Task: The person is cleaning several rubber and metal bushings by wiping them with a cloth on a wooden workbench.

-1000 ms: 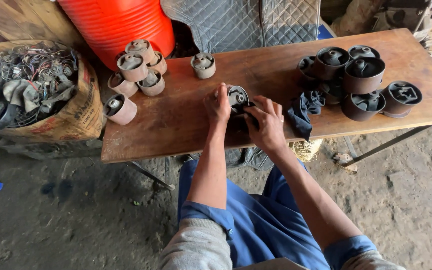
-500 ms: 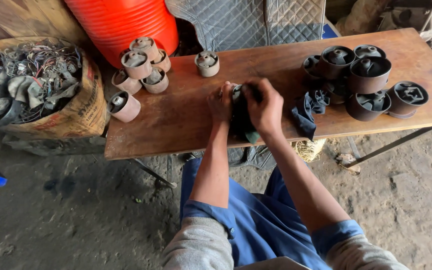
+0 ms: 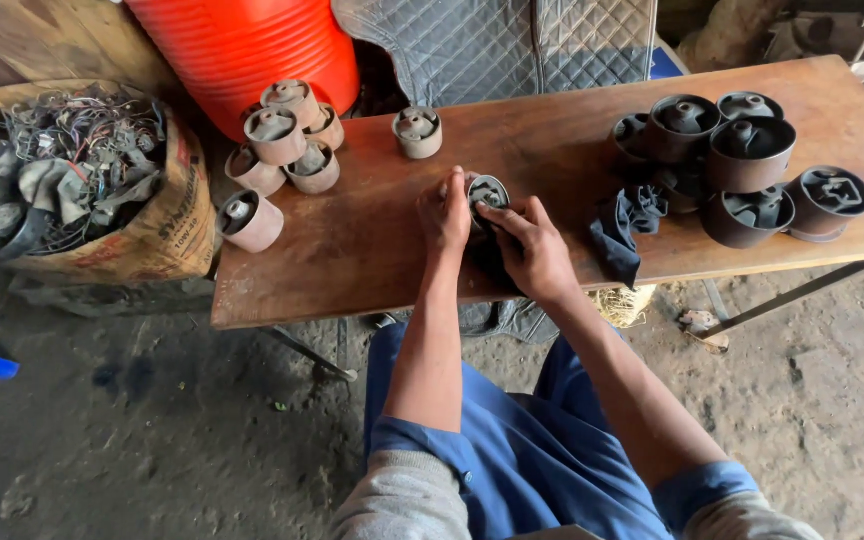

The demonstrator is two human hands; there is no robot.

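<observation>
At the middle of the wooden surface (image 3: 372, 250), the left hand (image 3: 444, 212) curls its fingers closed around a round bushing (image 3: 487, 192), holding it on edge. The right hand (image 3: 535, 250) presses a dark rag (image 3: 495, 262) against the bushing, fingers bent together on the cloth.

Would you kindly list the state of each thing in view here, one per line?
Left hand: gripping the round part's side.
Right hand: pressing a dark cloth against the part.
Round metal part: held on the bench, open face up.
Pale parts: piled at the bench's left end, one on its side.
Dark parts: stacked at the right end.
Dark rag: crumpled, lying loose.
Sack: open, full of scrap.
</observation>
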